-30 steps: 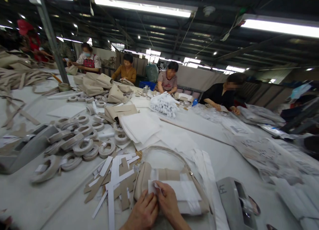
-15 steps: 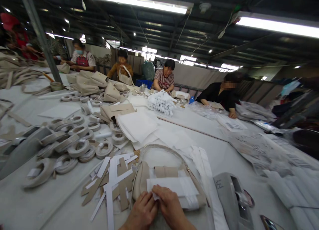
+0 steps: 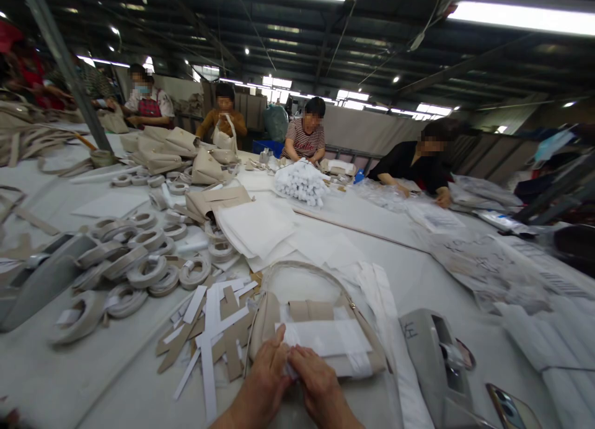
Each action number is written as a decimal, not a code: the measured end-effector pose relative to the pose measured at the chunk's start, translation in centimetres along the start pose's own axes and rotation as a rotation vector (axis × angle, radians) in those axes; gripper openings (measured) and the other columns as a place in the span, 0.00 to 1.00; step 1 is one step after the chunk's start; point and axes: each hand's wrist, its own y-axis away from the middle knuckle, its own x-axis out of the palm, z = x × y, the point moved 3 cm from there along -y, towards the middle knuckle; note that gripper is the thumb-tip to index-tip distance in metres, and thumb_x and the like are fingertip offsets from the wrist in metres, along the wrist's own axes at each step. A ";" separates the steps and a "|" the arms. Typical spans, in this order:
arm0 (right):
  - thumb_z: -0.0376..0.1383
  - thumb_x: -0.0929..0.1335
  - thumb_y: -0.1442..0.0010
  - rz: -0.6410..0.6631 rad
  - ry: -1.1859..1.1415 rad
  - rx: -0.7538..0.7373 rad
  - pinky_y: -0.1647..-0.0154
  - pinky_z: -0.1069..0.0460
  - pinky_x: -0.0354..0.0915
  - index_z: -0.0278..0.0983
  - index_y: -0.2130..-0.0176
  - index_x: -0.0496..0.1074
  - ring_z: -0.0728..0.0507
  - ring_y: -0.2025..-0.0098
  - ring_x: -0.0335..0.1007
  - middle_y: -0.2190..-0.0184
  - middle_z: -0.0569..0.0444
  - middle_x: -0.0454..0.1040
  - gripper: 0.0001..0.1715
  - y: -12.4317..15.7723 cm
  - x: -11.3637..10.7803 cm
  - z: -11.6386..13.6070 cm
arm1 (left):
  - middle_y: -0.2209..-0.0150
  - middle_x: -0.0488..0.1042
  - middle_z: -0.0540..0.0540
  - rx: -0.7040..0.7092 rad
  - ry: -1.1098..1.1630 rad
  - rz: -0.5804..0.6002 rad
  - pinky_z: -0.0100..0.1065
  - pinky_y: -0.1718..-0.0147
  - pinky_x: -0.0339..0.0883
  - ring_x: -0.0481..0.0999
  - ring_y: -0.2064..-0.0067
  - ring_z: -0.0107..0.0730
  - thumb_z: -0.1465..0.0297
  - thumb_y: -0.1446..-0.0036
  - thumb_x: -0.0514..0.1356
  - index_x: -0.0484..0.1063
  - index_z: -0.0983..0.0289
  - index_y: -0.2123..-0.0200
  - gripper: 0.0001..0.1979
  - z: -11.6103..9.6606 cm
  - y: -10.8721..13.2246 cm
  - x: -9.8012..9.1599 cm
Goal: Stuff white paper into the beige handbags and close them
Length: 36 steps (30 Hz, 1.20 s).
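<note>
A beige handbag (image 3: 267,320) with a curved handle lies flat on the white table in front of me. White paper (image 3: 332,337) is wrapped across its front. My left hand (image 3: 264,376) and my right hand (image 3: 312,379) meet at the paper's left end, fingers curled and pressed onto it at the bag's near edge. What the fingertips pinch is partly hidden.
Cut white and tan strips (image 3: 211,333) lie left of the bag, with several tape rolls (image 3: 149,268) beyond. A grey tape dispenser (image 3: 434,364) and a phone (image 3: 509,407) sit at right. Stacked white sheets (image 3: 260,227) lie ahead. Several people work along the table's far side.
Both hands have shifted slightly left and closer together on the paper's left end. The view has tilted down a little.
</note>
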 end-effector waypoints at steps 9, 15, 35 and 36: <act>0.21 0.58 0.44 -0.137 -0.059 0.076 0.47 0.48 0.70 0.38 0.50 0.71 0.46 0.54 0.76 0.58 0.52 0.80 0.27 0.7 0.3 0.2 | 0.46 0.72 0.55 -0.088 0.108 0.375 0.54 0.44 0.63 0.67 0.41 0.43 0.79 0.43 0.56 0.65 0.58 0.46 0.22 0.3 -1.0 -0.1; 0.28 0.61 0.39 -0.030 -0.192 0.109 0.47 0.46 0.71 0.38 0.48 0.69 0.43 0.52 0.75 0.55 0.49 0.78 0.21 0.6 -1.6 0.9 | 0.50 0.75 0.57 0.009 0.099 0.336 0.51 0.46 0.65 0.70 0.43 0.43 0.79 0.42 0.55 0.69 0.61 0.52 0.15 0.9 -0.7 0.2; 0.31 0.64 0.38 0.199 0.254 -0.012 0.37 0.41 0.57 0.35 0.39 0.60 0.40 0.39 0.61 0.41 0.45 0.67 0.28 1.2 -0.2 0.0 | 0.55 0.78 0.57 0.333 -0.146 -0.069 0.46 0.43 0.57 0.71 0.46 0.35 0.76 0.35 0.48 0.70 0.67 0.52 0.14 -0.1 1.4 -0.1; 0.30 0.65 0.38 0.197 0.255 -0.006 0.37 0.41 0.56 0.36 0.39 0.60 0.40 0.39 0.61 0.41 0.45 0.67 0.29 1.3 -0.1 -0.1 | 0.54 0.78 0.57 0.333 -0.153 -0.064 0.45 0.44 0.57 0.71 0.46 0.35 0.76 0.35 0.48 0.70 0.67 0.51 0.14 0.0 1.4 -0.1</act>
